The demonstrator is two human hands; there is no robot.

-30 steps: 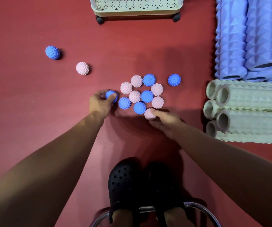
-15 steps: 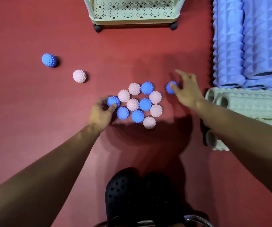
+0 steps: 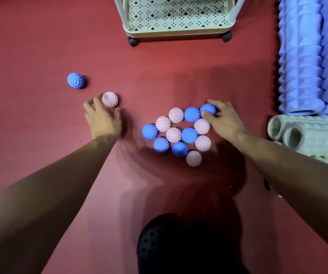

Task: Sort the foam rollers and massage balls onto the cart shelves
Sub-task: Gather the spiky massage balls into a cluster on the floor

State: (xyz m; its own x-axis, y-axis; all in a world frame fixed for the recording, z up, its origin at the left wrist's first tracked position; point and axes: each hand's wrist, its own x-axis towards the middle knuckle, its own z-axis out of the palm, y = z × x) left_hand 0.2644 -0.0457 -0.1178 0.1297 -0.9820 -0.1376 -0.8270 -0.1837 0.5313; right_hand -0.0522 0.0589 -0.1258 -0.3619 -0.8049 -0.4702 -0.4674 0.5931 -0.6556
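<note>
Several spiky massage balls, pink and blue, lie bunched together on the red floor (image 3: 179, 133). My right hand (image 3: 224, 121) rests at the bunch's upper right corner, fingers curled over a blue ball (image 3: 207, 109) that touches the others. My left hand (image 3: 102, 117) is out to the left, fingers spread just below a lone pink ball (image 3: 110, 99), fingertips at its edge. Another blue ball (image 3: 76, 80) sits alone further left. The pale green cart (image 3: 177, 31) stands at the top, its perforated bottom shelf holding nothing.
Blue textured foam rollers (image 3: 305, 56) lie stacked along the right edge, with pale green rollers (image 3: 317, 135) below them. My black clogs (image 3: 179, 246) are at the bottom centre. The cart rides on small black wheels (image 3: 133, 42).
My left hand left the blue ball at the bunch's left side and reached out to the lone pink ball. My right hand drew the stray blue ball leftward against the bunch.
</note>
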